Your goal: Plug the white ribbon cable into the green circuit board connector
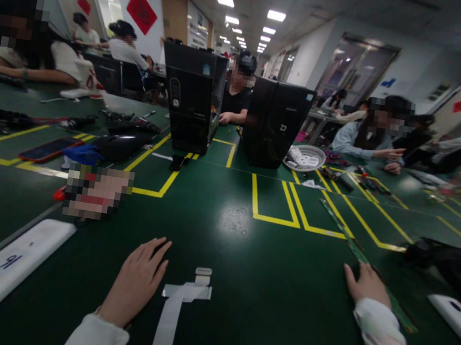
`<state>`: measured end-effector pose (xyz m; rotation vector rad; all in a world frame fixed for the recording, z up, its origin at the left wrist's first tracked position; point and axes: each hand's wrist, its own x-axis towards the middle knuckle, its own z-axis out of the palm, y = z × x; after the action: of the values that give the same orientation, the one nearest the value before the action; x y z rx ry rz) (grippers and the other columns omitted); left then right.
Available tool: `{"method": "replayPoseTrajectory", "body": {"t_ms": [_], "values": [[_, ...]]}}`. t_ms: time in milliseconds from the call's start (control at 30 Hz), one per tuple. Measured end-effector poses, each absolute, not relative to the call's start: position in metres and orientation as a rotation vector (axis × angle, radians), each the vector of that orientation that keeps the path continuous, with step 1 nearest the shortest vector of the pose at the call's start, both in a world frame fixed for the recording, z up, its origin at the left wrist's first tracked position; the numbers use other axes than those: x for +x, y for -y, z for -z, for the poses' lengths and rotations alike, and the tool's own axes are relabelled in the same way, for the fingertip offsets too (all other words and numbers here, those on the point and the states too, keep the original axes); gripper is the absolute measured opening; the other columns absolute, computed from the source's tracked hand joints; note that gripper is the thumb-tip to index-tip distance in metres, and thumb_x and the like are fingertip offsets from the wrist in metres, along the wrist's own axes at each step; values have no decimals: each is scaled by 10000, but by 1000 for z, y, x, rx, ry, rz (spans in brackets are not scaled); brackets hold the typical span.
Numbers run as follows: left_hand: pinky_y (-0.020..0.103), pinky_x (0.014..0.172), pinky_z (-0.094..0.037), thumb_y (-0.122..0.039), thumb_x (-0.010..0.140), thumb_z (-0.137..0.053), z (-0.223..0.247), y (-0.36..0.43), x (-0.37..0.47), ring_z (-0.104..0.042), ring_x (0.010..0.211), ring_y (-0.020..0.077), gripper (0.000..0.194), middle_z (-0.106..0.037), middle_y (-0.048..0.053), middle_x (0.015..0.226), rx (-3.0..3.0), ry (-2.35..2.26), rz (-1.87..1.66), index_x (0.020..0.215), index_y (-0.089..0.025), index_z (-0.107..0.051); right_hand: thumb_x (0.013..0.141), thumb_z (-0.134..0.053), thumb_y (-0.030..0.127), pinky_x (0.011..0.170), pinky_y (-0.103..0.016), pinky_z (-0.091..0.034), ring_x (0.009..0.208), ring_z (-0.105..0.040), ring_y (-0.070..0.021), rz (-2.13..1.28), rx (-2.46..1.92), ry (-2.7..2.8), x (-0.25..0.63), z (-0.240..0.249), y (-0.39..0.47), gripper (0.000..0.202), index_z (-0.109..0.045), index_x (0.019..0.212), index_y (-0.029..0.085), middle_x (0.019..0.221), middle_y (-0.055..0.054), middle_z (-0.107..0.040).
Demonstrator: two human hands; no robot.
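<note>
My left hand [139, 276] lies palm down on the green table, fingers stretched out and holding nothing. Just right of it is a flat white ribbon cable [170, 323] with a cross-shaped end and a small connector; its blue-tipped near end reaches the bottom edge. My right hand [370, 285] rests over a long, thin green circuit board strip [403, 312], which runs diagonally beneath it. The thumb there stands apart from the fingers, whose tips are partly hidden. I cannot tell how firmly they touch the strip.
Two black computer cases [192, 99] [276, 124] stand upright ahead. A white basket [305, 157] holds white parts. White casings [10, 263] [458, 322] lie at both sides, with tools and a phone [50, 149] farther left. Yellow tape marks the table [267, 271]. Several people sit around.
</note>
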<state>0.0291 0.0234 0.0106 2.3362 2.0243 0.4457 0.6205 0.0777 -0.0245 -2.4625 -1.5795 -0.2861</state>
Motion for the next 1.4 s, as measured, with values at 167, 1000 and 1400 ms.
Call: {"method": "replayPoseTrajectory", "body": {"t_ms": [167,1000,1400], "values": [[509,1049,-380,-376,926,-336,-9,-22,28,-437,1298,289,501,-481,132,1410,2310,-2033,-442,1350,-160,-494,815,-321,521,1020,-487,-412,1232,-495,-320,204,-2334,1714,602,25,-44,673,-516,1287,83,1328,-183,-536],[504,1058,-365,-376,922,-300,-10,-24,29,-433,1300,300,534,-468,150,1417,2347,-2049,-336,1352,-122,-489,859,-318,544,1003,-484,-429,1182,-520,-323,339,-2138,1874,606,21,-10,629,-580,1228,105,1277,-170,-558],[507,1051,-373,-382,923,-308,-11,-24,28,-417,1313,302,535,-454,147,1431,2325,-2032,-319,1364,-130,-474,904,-407,441,984,-457,-444,1173,-527,-276,285,-1703,2196,530,3,-84,459,-596,1210,156,1254,-150,-581]]}}
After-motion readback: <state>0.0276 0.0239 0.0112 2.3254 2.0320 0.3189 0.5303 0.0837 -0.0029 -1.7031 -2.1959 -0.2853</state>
